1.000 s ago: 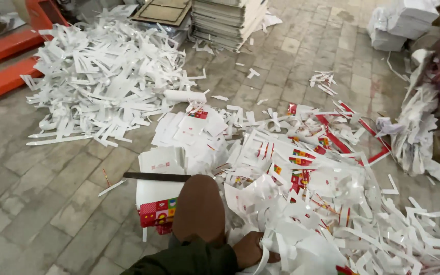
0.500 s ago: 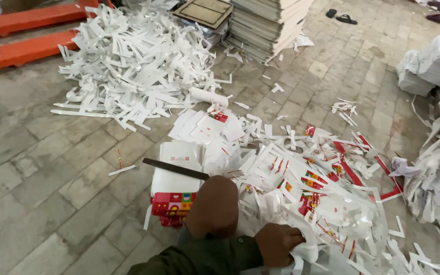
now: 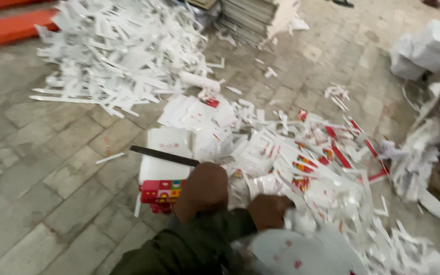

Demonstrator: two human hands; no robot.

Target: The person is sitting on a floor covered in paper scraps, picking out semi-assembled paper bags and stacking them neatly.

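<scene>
My left hand point(image 3: 204, 188) is closed around the handle of a long dark blade point(image 3: 161, 155), which lies flat across a stack of white printed cards with a red edge point(image 3: 160, 175). The blade points left, over the top of the stack. My right hand point(image 3: 268, 211) is just right of it, fingers closed on white paper sheets point(image 3: 301, 244) at the near edge of a heap of red-and-white paper scraps point(image 3: 311, 163). A dark green sleeve point(image 3: 194, 247) covers my arm at the bottom of the view.
A big pile of white paper strips point(image 3: 123, 56) lies at the back left on the paved floor point(image 3: 52, 173). Behind it are an orange bar point(image 3: 6, 33) and a tall stack of flat sheets point(image 3: 253, 20). White bundles point(image 3: 423, 48) and more offcuts point(image 3: 418, 158) are on the right.
The view has swung slightly, so the piles sit higher and further left. My left hand still holds the blade on the stack; my right hand has pushed a little deeper into the paper.
</scene>
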